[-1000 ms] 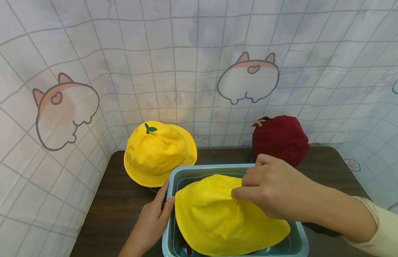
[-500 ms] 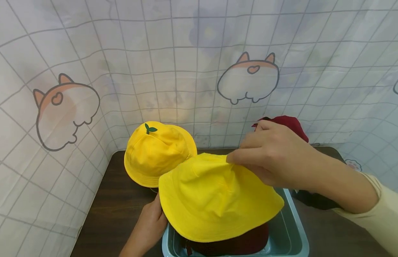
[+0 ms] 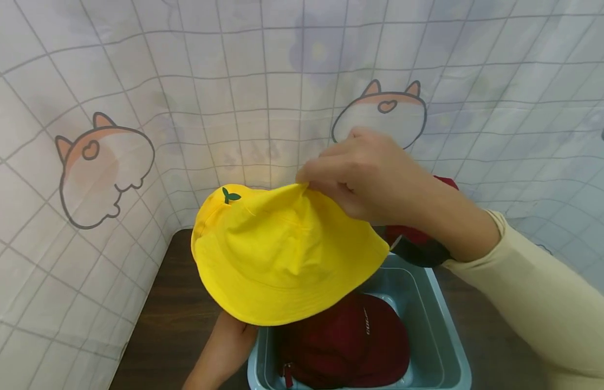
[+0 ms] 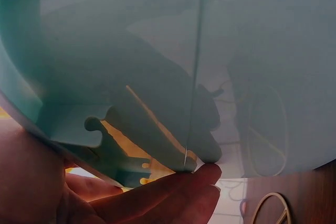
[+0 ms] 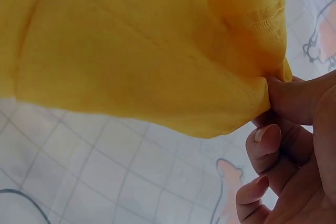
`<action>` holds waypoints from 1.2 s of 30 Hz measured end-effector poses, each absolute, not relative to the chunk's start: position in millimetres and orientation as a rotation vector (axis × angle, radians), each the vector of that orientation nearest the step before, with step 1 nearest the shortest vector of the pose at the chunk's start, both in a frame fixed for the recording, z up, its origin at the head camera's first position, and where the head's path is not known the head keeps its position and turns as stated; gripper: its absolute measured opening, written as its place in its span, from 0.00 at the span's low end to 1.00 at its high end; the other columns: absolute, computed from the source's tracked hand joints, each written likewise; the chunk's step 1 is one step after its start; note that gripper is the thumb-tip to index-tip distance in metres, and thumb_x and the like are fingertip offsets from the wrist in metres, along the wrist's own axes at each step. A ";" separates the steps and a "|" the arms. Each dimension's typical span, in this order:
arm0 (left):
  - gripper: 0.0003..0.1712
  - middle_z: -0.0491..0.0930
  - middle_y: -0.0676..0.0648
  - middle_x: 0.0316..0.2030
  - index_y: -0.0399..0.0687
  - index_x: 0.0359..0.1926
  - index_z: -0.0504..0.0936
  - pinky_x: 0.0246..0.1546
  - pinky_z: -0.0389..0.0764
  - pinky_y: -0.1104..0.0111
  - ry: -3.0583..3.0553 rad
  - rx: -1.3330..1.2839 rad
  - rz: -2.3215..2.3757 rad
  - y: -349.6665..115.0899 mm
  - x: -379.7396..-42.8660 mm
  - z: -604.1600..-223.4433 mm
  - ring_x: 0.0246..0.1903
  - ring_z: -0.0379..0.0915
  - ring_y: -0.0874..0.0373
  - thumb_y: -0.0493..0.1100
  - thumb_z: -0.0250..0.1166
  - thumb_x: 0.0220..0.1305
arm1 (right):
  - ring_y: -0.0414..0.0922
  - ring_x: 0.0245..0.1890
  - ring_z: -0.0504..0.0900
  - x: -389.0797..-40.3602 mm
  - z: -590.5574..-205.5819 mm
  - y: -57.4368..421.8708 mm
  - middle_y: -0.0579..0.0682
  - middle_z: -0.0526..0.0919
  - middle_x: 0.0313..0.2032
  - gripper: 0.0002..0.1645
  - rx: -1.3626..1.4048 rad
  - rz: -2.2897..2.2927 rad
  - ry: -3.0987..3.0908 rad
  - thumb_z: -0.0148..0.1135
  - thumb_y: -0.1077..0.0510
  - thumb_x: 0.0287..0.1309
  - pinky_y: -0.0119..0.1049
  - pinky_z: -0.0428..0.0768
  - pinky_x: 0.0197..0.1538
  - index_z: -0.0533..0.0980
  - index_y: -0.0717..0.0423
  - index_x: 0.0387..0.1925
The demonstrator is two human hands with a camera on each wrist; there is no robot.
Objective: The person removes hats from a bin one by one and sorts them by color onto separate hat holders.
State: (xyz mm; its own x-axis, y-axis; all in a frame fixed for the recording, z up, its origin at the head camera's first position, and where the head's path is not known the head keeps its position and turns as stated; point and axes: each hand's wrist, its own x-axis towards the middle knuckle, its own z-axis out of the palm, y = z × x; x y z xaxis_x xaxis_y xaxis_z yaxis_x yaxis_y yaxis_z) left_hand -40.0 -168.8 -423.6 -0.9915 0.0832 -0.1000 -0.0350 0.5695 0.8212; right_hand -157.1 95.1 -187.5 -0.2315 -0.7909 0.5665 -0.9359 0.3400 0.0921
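Note:
My right hand (image 3: pixel 375 173) pinches a yellow bucket hat (image 3: pixel 282 265) by its crown and holds it above the light-blue plastic bin (image 3: pixel 450 330). In the right wrist view, thumb and forefinger grip a fold of the hat (image 5: pixel 131 66); the other fingers curl free. My left hand (image 3: pixel 223 349) holds the bin's left side, partly hidden under the hat in the head view. The left wrist view has its fingers (image 4: pixel 178 195) against the bin's outer wall (image 4: pixel 157 51). Inside the bin lies a dark red cap (image 3: pixel 341 346) with white lettering.
Behind the held hat, a second yellow hat (image 3: pixel 204 216) with a green sprout is mostly covered. Another dark red cap (image 3: pixel 409 234) stands at the back right, largely behind my right arm. Under everything is a dark wooden table (image 3: pixel 165 309), with a patterned white curtain (image 3: pixel 233 70) behind.
My right hand has lifted the yellow hat up out of the bin and moved it left, in front of the other yellow hat. The red cap in the bin has become visible.

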 end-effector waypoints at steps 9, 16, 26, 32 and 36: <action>0.32 0.70 0.53 0.20 0.44 0.75 0.64 0.31 0.76 0.66 2.694 0.046 1.279 -166.2 -41.7 -420.0 0.23 0.70 0.64 0.58 0.46 0.82 | 0.46 0.28 0.81 -182.8 -166.6 64.5 0.48 0.90 0.39 0.10 1.407 0.451 -2.191 0.59 0.58 0.73 0.36 0.82 0.37 0.86 0.54 0.43; 0.33 0.84 0.50 0.30 0.48 0.79 0.58 0.42 0.82 0.59 2.841 0.106 1.231 -165.3 -41.9 -420.5 0.33 0.80 0.63 0.54 0.50 0.81 | 0.46 0.33 0.81 -205.7 -155.0 38.8 0.49 0.90 0.42 0.13 1.312 0.423 -2.263 0.56 0.57 0.75 0.35 0.81 0.44 0.85 0.53 0.47; 0.32 0.85 0.43 0.53 0.52 0.79 0.60 0.47 0.84 0.58 2.872 0.134 1.286 -164.9 -38.7 -423.4 0.42 0.84 0.60 0.52 0.53 0.80 | 0.43 0.37 0.82 -228.7 -156.7 -2.7 0.44 0.90 0.44 0.14 1.271 0.397 -2.294 0.54 0.54 0.76 0.33 0.80 0.48 0.85 0.49 0.49; 0.32 0.84 0.43 0.58 0.53 0.79 0.59 0.49 0.84 0.56 2.864 0.129 1.319 -165.0 -37.4 -424.0 0.44 0.85 0.58 0.51 0.53 0.80 | 0.42 0.38 0.84 -233.6 -166.2 -27.4 0.41 0.90 0.44 0.14 1.278 0.242 -2.348 0.53 0.52 0.77 0.33 0.79 0.47 0.84 0.43 0.51; 0.32 0.84 0.43 0.57 0.53 0.79 0.60 0.49 0.84 0.57 2.867 0.132 1.317 -165.3 -37.7 -424.4 0.44 0.85 0.59 0.51 0.54 0.80 | 0.43 0.40 0.87 -235.9 -172.8 -36.9 0.40 0.90 0.47 0.15 1.257 0.110 -2.397 0.52 0.51 0.77 0.35 0.79 0.44 0.83 0.42 0.53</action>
State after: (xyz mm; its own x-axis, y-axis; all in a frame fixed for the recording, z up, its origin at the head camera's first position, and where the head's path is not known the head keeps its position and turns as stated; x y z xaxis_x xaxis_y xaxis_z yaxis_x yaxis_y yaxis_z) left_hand -37.7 -165.3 -424.4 -0.9964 0.0696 0.0494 0.0828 0.6484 0.7568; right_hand -235.9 -36.9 -172.8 -0.4969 -0.7661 0.4076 -0.8003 0.5862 0.1262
